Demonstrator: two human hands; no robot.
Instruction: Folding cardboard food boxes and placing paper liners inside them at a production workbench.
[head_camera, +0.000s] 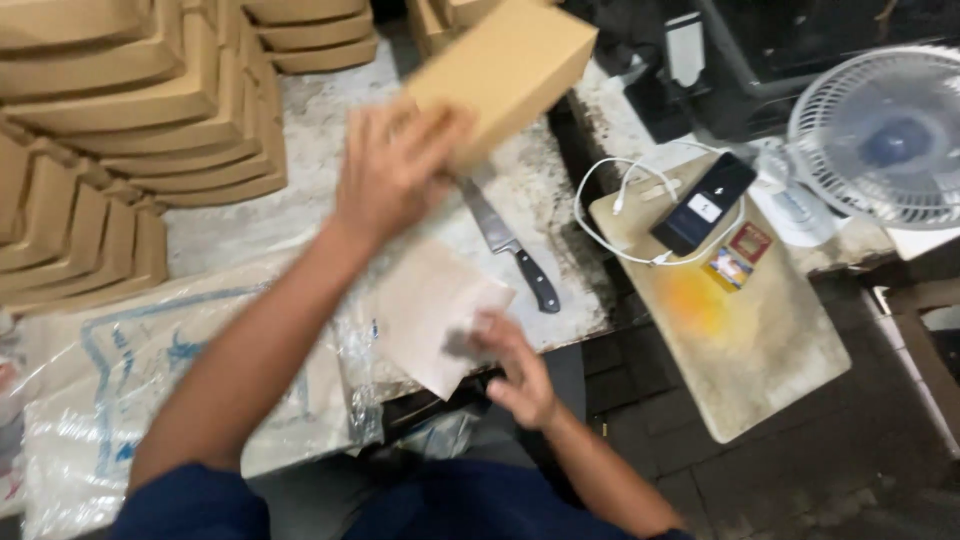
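Left grip (395, 170) around cardboard box (505, 70)

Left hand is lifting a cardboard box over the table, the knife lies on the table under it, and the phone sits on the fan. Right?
Not quite. The head view shows the phone lying on the wooden board, beside the fan, not on it. The rest holds: the left hand holds the cardboard box up, and the knife lies on the table.

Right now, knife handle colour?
Black, on the knife lying on the table; head view.
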